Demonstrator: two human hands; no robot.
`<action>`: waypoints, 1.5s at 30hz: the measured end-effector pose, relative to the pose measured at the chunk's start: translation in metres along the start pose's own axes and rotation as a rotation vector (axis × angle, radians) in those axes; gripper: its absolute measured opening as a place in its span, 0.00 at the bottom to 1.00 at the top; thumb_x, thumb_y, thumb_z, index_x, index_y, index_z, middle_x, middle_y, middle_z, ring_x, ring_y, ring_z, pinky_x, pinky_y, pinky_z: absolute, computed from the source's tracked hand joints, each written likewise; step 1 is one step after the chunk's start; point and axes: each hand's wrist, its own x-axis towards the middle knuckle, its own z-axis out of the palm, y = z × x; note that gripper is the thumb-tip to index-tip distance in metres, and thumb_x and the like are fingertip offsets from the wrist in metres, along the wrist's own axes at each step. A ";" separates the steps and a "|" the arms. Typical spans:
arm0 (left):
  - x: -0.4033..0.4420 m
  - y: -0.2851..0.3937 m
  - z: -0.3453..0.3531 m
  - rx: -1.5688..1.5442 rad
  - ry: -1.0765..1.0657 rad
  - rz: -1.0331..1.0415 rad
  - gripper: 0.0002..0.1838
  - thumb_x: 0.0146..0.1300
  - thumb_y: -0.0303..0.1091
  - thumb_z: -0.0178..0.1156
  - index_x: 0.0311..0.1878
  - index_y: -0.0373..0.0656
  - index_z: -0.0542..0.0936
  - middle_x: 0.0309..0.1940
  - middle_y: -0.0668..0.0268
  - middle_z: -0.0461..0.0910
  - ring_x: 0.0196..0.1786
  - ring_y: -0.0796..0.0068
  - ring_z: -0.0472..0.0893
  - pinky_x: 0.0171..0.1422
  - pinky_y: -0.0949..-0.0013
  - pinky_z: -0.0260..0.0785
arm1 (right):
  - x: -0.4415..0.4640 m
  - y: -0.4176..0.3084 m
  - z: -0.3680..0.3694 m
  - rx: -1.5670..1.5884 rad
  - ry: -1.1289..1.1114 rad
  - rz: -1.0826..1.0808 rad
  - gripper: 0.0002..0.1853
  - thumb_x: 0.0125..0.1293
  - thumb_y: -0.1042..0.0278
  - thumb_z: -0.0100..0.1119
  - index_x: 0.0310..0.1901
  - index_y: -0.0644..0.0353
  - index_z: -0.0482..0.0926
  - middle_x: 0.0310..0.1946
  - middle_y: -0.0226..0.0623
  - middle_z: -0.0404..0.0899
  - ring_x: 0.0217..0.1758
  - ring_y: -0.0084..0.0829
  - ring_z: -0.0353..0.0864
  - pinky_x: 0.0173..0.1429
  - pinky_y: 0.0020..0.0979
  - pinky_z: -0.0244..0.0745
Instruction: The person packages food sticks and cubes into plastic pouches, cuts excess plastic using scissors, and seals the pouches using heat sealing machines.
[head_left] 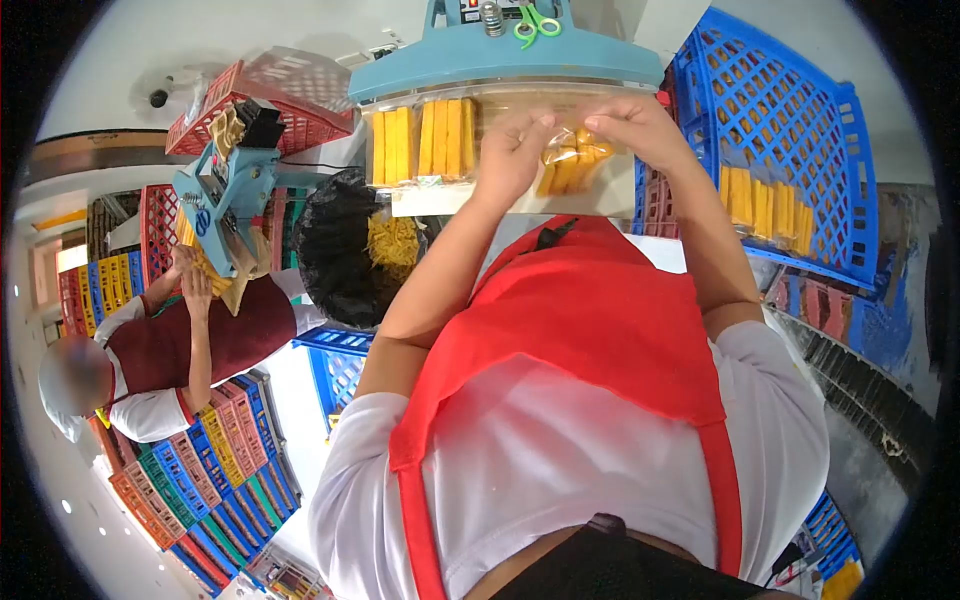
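Note:
Both of my hands are at the top of a clear plastic bag [572,172] of yellow sticks, in front of a blue-green sealing machine [505,66]. My left hand [515,150] pinches the bag's left upper edge. On its right upper edge, my right hand [638,128] has thumb and fingers pressed together. Two more packs of yellow sticks lie to the left on the board, one pack [447,138] nearer my left hand and another pack [391,145] beyond it.
Green scissors [537,26] lie on the machine. A blue crate [790,130] at the right holds packs. At the left are a black-lined container [345,245] with yellow scraps, a red crate [250,110] and a co-worker [200,340] at another machine.

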 end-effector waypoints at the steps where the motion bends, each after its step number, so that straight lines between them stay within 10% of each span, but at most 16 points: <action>1: -0.003 -0.002 0.004 -0.162 0.009 -0.127 0.08 0.60 0.32 0.50 0.37 0.39 0.77 0.29 0.67 0.76 0.35 0.79 0.72 0.43 0.76 0.63 | 0.002 0.002 0.000 0.000 -0.002 0.000 0.16 0.52 0.60 0.59 0.36 0.64 0.78 0.29 0.32 0.78 0.32 0.20 0.73 0.40 0.22 0.68; 6: -0.004 -0.040 0.011 -0.249 0.122 -0.263 0.08 0.61 0.30 0.49 0.39 0.39 0.75 0.29 0.69 0.75 0.34 0.82 0.71 0.41 0.79 0.63 | 0.014 0.036 0.008 -0.006 -0.020 0.260 0.12 0.56 0.63 0.56 0.35 0.65 0.78 0.31 0.29 0.77 0.35 0.16 0.71 0.41 0.19 0.65; 16: 0.002 -0.031 -0.020 -0.068 -0.320 -0.166 0.10 0.55 0.30 0.56 0.40 0.39 0.78 0.36 0.65 0.79 0.41 0.81 0.74 0.44 0.77 0.66 | 0.008 0.050 0.015 -0.060 0.003 0.196 0.12 0.55 0.60 0.56 0.31 0.63 0.78 0.23 0.24 0.75 0.26 0.15 0.68 0.33 0.19 0.64; 45: 0.016 -0.043 -0.003 0.138 -0.303 -0.098 0.11 0.52 0.33 0.58 0.40 0.44 0.79 0.34 0.62 0.80 0.36 0.78 0.78 0.42 0.76 0.67 | 0.009 0.064 0.001 0.133 -0.106 0.277 0.12 0.54 0.59 0.59 0.31 0.61 0.78 0.23 0.25 0.74 0.27 0.16 0.68 0.34 0.21 0.63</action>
